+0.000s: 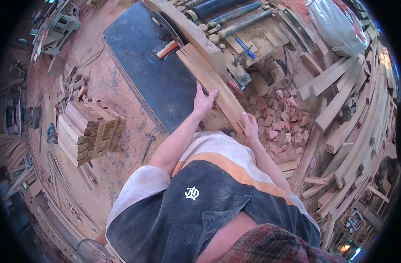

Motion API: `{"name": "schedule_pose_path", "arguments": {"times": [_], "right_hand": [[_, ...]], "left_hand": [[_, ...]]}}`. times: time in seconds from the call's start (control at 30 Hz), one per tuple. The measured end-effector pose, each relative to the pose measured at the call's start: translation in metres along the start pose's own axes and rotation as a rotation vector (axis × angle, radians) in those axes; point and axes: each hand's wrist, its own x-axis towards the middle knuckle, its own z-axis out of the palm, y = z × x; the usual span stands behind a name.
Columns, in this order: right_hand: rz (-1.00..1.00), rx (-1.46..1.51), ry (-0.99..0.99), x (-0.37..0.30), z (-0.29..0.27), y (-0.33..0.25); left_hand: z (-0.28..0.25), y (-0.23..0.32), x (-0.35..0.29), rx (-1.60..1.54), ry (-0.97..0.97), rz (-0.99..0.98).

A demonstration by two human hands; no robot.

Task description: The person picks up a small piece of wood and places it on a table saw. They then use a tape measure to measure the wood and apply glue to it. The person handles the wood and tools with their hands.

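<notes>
A long, flat wooden board (213, 84) slants from the machine's dark table toward my body, with slots cut in both its ends. My left hand (203, 101) is closed on the board's left edge, thumb over the top and a finger stretched along the side. At the near end, my right hand (250, 126) grips the right edge with its thumb on the upper face; its other fingers are mostly hidden. The board's far part lies against a thick wooden fence (200, 37). A small red-and-wood block (167, 50) lies on the dark metal table (141, 65) beside the far end.
Cut board pieces stand in a neat stack (88, 131) at the left, near a hammer (147, 148) on the dusty floor. Small offcuts (288, 118) pile up right of my right hand. Long planks (354, 127) crowd the right side; a white sack (336, 28) stands behind.
</notes>
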Motion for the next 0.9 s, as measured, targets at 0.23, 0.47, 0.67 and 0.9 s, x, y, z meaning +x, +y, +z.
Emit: {"name": "schedule_pose_path", "arguments": {"times": [0.23,0.47,0.67,0.9], "right_hand": [[0.044,-0.043,0.059,-0.002,0.013,-0.016],[-0.011,-0.144,0.032,0.004,0.011,-0.011],[-0.008,-0.160,0.027,0.009,0.010,-0.006],[-0.033,-0.235,0.034,0.010,0.013,-0.008]], "left_hand": [[-0.005,0.003,0.009,0.026,0.055,-0.012],[-0.009,0.012,0.005,0.034,0.044,0.000],[-0.010,0.006,0.013,0.132,0.102,0.065],[-0.013,0.004,0.017,0.182,0.118,0.069]]}}
